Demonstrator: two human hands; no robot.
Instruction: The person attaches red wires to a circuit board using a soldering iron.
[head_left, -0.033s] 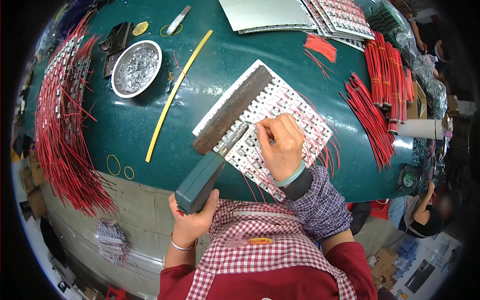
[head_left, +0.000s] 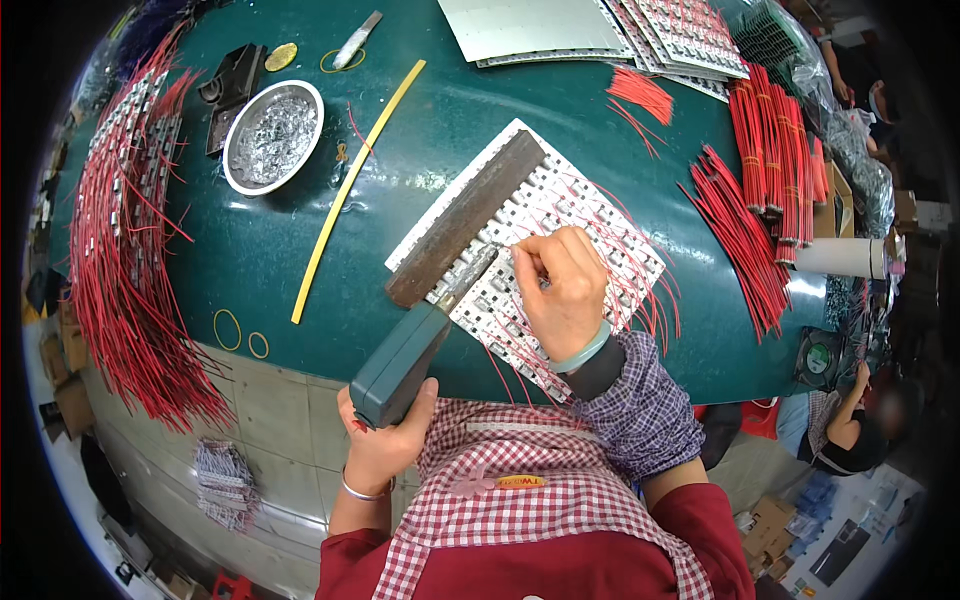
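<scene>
A white circuit board panel (head_left: 480,322) with rows of small parts and thin red wires lies at an angle before me. Across its upper left part rests a dark, rough bar (head_left: 465,220). My left hand (head_left: 392,440) grips a dark green soldering gun (head_left: 402,362) by its handle. The gun's metal barrel reaches over the panel, its tip beside the bar and close to my right fingertips. Over the panel, my right hand (head_left: 566,285) is closed in a pinch, thumb against forefinger. Whatever sits between those fingertips is too small to make out.
A white bowl of metallic scraps (head_left: 318,120) and a yellow strip (head_left: 358,190) lie to the left. Wired boards (head_left: 130,250) hang over the left edge. Red wire bundles (head_left: 765,150) lie right; stacked panels (head_left: 540,30) at the back. Another person (head_left: 845,430) sits far right.
</scene>
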